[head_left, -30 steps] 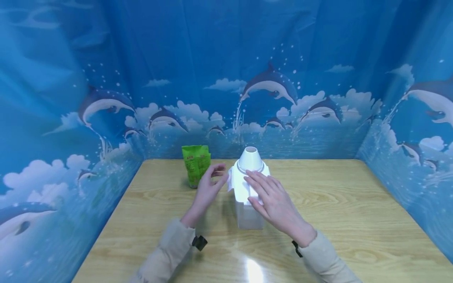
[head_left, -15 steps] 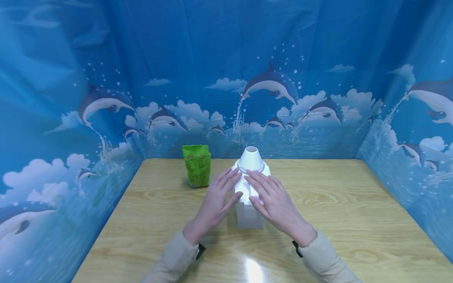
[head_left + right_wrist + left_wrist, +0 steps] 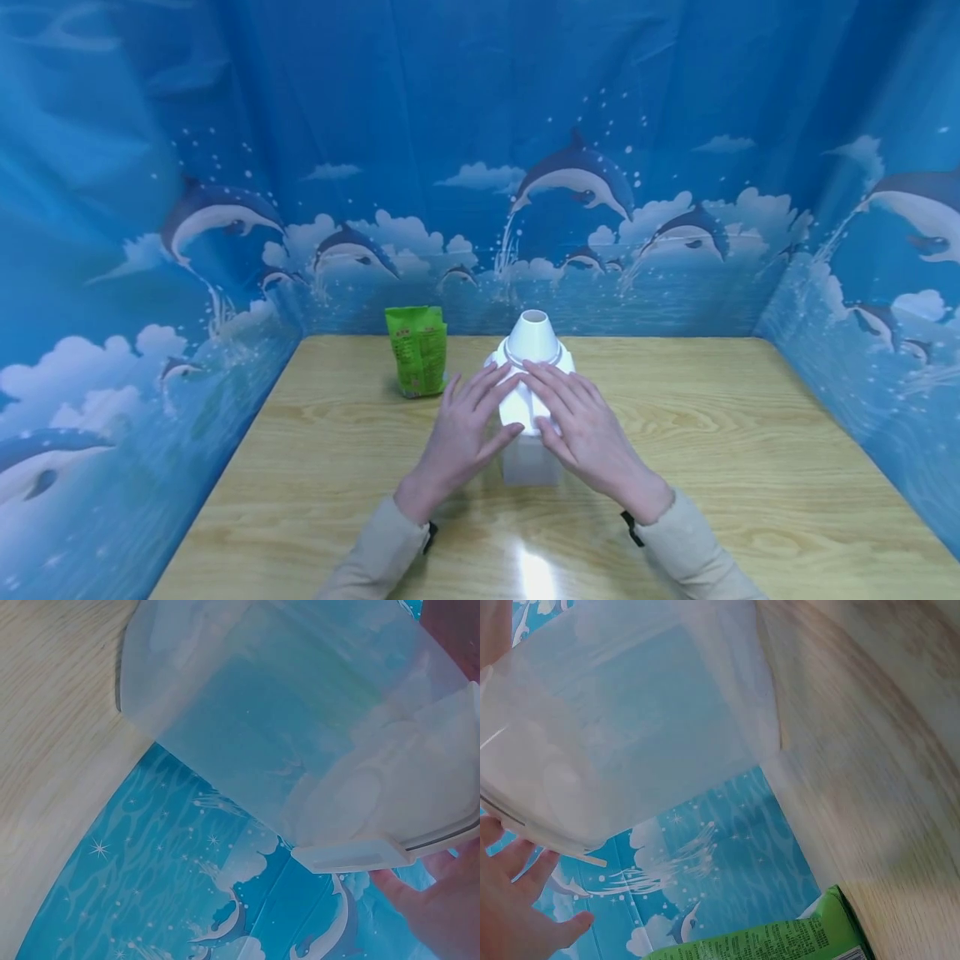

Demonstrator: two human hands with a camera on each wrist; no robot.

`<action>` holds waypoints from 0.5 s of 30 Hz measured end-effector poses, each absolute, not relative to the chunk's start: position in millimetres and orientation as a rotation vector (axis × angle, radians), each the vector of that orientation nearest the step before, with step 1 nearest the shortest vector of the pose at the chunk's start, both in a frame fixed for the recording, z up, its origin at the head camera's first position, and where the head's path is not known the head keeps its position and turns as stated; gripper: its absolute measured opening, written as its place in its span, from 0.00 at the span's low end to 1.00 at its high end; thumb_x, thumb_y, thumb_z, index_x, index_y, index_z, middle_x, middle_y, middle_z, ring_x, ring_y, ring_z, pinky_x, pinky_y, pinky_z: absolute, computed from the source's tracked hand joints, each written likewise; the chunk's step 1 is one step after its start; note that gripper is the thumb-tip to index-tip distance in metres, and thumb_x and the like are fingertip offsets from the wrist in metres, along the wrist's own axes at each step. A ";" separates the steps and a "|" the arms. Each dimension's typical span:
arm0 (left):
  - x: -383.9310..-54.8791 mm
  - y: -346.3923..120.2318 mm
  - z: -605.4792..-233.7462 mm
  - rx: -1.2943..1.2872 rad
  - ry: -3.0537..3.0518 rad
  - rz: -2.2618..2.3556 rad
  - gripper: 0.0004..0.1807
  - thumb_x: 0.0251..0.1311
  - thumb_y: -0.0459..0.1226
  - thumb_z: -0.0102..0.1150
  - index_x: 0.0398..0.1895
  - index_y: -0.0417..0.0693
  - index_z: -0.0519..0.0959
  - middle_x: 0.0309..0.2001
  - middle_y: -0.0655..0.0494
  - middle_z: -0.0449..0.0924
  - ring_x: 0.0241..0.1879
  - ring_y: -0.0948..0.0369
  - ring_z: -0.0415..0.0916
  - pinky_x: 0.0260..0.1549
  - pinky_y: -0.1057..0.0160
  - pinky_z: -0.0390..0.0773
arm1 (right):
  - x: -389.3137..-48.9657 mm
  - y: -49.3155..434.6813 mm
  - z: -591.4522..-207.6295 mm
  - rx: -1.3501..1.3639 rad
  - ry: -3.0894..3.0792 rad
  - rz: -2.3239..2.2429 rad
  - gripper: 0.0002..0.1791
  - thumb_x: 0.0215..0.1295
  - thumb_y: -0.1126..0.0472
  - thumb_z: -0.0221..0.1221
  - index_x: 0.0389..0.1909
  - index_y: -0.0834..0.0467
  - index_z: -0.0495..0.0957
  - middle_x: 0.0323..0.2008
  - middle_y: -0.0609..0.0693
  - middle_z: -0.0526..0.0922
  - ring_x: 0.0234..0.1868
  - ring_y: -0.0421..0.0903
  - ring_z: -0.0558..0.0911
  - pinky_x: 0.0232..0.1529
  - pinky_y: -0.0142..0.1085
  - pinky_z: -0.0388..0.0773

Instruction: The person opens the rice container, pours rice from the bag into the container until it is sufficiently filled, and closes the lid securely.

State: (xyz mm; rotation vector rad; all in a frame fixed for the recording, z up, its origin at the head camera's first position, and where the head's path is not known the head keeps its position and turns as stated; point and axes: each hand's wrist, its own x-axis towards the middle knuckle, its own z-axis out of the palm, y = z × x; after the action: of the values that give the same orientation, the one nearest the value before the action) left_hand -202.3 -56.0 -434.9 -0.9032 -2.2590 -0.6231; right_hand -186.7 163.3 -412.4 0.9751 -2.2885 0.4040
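A translucent plastic storage container [image 3: 529, 468] stands upright on the table with a white lid [image 3: 519, 408] on it. On top rises a white cone-shaped piece [image 3: 533, 340], open at its narrow end. My left hand [image 3: 461, 433] lies over the lid's left side, fingers spread and fairly straight. From the other side, my right hand [image 3: 588, 425] rests likewise, fingertips near the cone's base. In the right wrist view a lid flap [image 3: 349, 856] juts along the rim above that hand's fingers. The left wrist view has my left fingertips right at the lid's edge.
A green printed pouch [image 3: 417, 352] stands behind and left of the container. The wood-grain table [image 3: 712, 433] ends at a blue dolphin-print curtain [image 3: 450, 150], which also hangs along both sides.
My left hand has moved right from beside the container onto the lid. The lid's left flap, which stuck out earlier, is now covered by that hand. My right hand has stayed nearly still.
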 end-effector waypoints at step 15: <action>-199.2 -53.8 -431.7 -0.879 -2.353 -0.563 0.39 0.75 0.65 0.24 0.75 0.54 0.65 0.75 0.51 0.64 0.75 0.51 0.60 0.72 0.34 0.53 | -186.1 165.7 -409.4 0.978 -2.291 0.439 0.32 0.82 0.44 0.35 0.73 0.59 0.67 0.74 0.54 0.66 0.73 0.54 0.67 0.67 0.60 0.68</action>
State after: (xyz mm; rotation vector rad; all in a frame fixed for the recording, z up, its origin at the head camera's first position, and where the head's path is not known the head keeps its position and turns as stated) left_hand -199.2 -53.8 -431.7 -0.8788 -2.3527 -0.5635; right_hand -186.1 165.7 -409.4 0.9777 -2.2915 0.4392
